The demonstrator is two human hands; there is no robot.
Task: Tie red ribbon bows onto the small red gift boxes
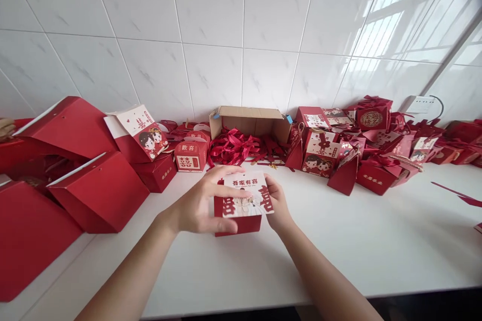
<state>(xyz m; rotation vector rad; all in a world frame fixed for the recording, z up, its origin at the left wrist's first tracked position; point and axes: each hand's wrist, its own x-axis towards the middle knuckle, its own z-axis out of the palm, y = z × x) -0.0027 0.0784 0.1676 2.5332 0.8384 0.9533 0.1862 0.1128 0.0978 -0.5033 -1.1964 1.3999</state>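
A small red gift box (243, 226) sits on the white counter in front of me. Its white lid flap (250, 180) carries red characters and a drawn couple. My left hand (198, 200) reaches over the box's left side, fingers stretched and thumb apart. One finger lies across the flap and the thumb is before the red front; the fingertips are slightly blurred. On the right side, my right hand (278, 203) grips the box, its fingers partly hidden behind the flap.
Behind stands an open cardboard box (256, 112) with red ribbons (235, 145). Large red boxes (100, 190) crowd the left. Several finished-looking gift boxes (320, 153) are heaped to the right, near a white power strip (419, 104). Tiled wall closes off the back.
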